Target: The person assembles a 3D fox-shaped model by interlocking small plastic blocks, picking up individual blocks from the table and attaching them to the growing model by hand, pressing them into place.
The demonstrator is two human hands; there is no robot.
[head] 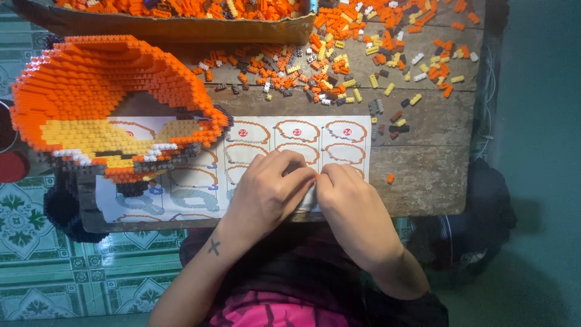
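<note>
Left hand [266,191]: mine, knuckles up over the lower edge of the instruction sheet, fingers curled inward and pinching at the meeting point with the other hand. A small cross mark shows on the wrist.
Right hand [351,209]: mine, also curled, fingertips pressed against those of the left hand.
Small orange piece [315,176]: a speck of orange shows just where the fingertips meet; both hands appear clenched on it, though most of it is hidden, so I cannot tell its shape.
Step in hand: by my judgement, small bricks are being pressed together between the fingertips, above the sheet.
Instruction sheet [296,136]: white paper flat on the bench, printed with rows of numbered outline diagrams; my hands cover its lower right part, and the model covers its left part.
Bench [423,175]: worn wooden boards, bare at the right apart from one stray orange brick [390,178].
Brick model [103,115]: large, built of tiny bricks, mostly orange with a yellow patch and white, grey and dark bands low down; it stands to my left, overlapping the sheet, well apart from my hands.
Loose bricks [339,69]: orange, yellow, grey, white and brown, scattered across the far half of the bench, beyond the sheet.
Cardboard tray [181,27]: at the far edge, heaped with orange bricks.
Next move, as judged: it calls for a steady pinch, firm even pressure, and a check against the diagrams.
</note>
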